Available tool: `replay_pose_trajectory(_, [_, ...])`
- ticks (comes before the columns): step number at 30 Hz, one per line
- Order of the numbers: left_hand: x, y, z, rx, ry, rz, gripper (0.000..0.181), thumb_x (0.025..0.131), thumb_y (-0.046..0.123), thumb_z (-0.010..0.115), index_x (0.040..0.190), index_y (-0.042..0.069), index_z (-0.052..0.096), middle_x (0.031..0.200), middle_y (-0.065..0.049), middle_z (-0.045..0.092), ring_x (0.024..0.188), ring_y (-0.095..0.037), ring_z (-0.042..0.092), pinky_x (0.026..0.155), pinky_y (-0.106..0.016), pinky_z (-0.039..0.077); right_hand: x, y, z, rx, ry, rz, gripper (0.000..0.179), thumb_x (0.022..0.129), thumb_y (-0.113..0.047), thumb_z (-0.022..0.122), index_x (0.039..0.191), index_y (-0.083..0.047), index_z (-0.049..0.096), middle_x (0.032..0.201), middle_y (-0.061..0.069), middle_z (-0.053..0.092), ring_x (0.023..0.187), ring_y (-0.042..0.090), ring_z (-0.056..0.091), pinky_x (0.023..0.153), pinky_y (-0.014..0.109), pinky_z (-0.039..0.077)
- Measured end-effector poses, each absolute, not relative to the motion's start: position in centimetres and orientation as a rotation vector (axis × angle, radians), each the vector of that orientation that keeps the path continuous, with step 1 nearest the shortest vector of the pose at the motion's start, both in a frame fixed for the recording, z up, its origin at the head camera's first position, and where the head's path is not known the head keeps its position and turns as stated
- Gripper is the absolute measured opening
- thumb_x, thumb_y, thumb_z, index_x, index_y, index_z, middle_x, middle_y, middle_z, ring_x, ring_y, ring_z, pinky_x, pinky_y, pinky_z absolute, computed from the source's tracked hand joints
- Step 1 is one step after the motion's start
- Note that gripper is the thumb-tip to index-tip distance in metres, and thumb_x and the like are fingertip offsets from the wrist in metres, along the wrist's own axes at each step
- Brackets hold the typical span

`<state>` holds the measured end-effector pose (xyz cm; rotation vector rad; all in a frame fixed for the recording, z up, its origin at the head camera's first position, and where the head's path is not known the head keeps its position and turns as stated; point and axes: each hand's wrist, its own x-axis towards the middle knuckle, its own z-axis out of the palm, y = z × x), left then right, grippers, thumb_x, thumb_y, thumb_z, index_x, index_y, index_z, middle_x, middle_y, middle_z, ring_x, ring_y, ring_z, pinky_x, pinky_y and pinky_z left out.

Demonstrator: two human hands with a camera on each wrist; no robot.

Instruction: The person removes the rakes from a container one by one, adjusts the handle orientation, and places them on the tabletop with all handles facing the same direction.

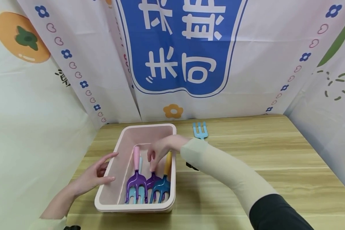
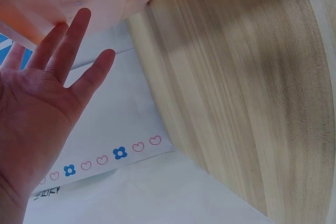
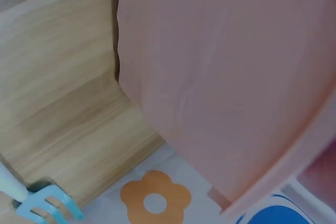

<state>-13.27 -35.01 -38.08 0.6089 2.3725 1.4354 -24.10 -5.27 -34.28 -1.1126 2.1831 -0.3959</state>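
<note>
A pale pink plastic bin [image 1: 145,207] stands on the table with several small garden hand forks inside. My right hand [image 1: 161,148] reaches down into it, fingertips pinching a purple fork [image 1: 153,180] near its neck; the hand covers the handle. Left of that lies another purple fork [image 1: 136,180] with a pink handle, over a light blue fork [image 1: 141,163]. A dark blue fork [image 1: 161,185] with a yellow handle lies along the right wall. My left hand [image 1: 89,175] touches the bin's left rim, its fingers spread and fairly straight in the left wrist view.
On the wooden table [image 1: 261,153], a light blue fork [image 1: 200,130] lies right of the bin near the back edge, partly hidden by my right arm. Printed white cloth [image 1: 247,105] hangs behind the table and along both sides.
</note>
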Motion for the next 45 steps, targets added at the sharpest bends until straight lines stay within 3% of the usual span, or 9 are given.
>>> replay_pose_trajectory(7, [-13.2,-34.9,-37.9,0.614,2.346,1.467,0.078,0.091,0.001,0.066,0.151,-0.001,0.017,0.125,-0.043,0.048,0.098,-0.024,0.065,0.073,-0.038,0.057,-24.2,-6.2,-35.7,-1.044,2.152,-0.328,0.024,0.081,-0.044,0.077,0.087,-0.021,0.073,0.088,-0.006,0.067,0.088,0.01,0.053,0.075,0.024,0.044])
replay_pose_trajectory(13, [-13.1,-34.9,-37.9,0.629,2.325,1.49,0.077,0.091,0.0,0.065,0.151,-0.001,0.017,0.125,-0.044,0.047,0.099,-0.022,0.064,0.073,-0.038,0.057,-24.2,-6.8,-36.8,-0.975,2.116,-0.244,0.03,0.082,-0.045,0.076,0.089,-0.016,0.076,0.088,0.001,0.069,0.085,0.01,0.054,0.079,0.027,0.045])
replay_pose_trajectory(20, [-13.0,-35.0,-37.8,0.62,2.331,1.483,0.078,0.091,0.0,0.065,0.152,0.0,0.016,0.125,-0.044,0.047,0.099,-0.022,0.064,0.074,-0.038,0.057,-24.2,-7.0,-37.2,-0.881,2.155,-0.142,0.035,0.077,-0.054,0.076,0.09,-0.022,0.076,0.092,-0.002,0.064,0.095,0.012,0.053,0.094,0.034,0.045])
replay_pose_trajectory(27, [-12.8,-34.8,-37.5,0.575,2.34,1.464,0.079,0.091,0.003,0.066,0.152,-0.001,0.015,0.127,-0.043,0.046,0.1,-0.026,0.064,0.075,-0.037,0.057,-24.4,-7.1,-37.4,-0.887,2.17,0.012,0.044,0.073,-0.061,0.075,0.091,-0.022,0.076,0.097,0.001,0.065,0.099,0.016,0.055,0.091,0.032,0.047])
replay_pose_trajectory(41, [-12.8,-34.9,-37.6,0.558,2.339,1.461,0.08,0.091,0.004,0.067,0.152,-0.001,0.015,0.129,-0.043,0.045,0.1,-0.025,0.064,0.076,-0.036,0.057,-24.4,-6.6,-36.4,-0.914,2.197,0.04,0.045,0.072,-0.062,0.076,0.088,-0.02,0.076,0.085,-0.005,0.064,0.088,0.012,0.052,0.08,0.027,0.044])
replay_pose_trajectory(45, [-12.8,-35.0,-37.6,0.578,2.331,1.471,0.08,0.091,0.003,0.066,0.152,-0.001,0.015,0.129,-0.044,0.043,0.101,-0.023,0.064,0.076,-0.037,0.057,-24.6,-6.5,-35.4,-0.873,2.202,-0.047,0.046,0.069,-0.056,0.082,0.095,-0.019,0.072,0.091,-0.004,0.06,0.094,0.013,0.051,0.08,0.026,0.045])
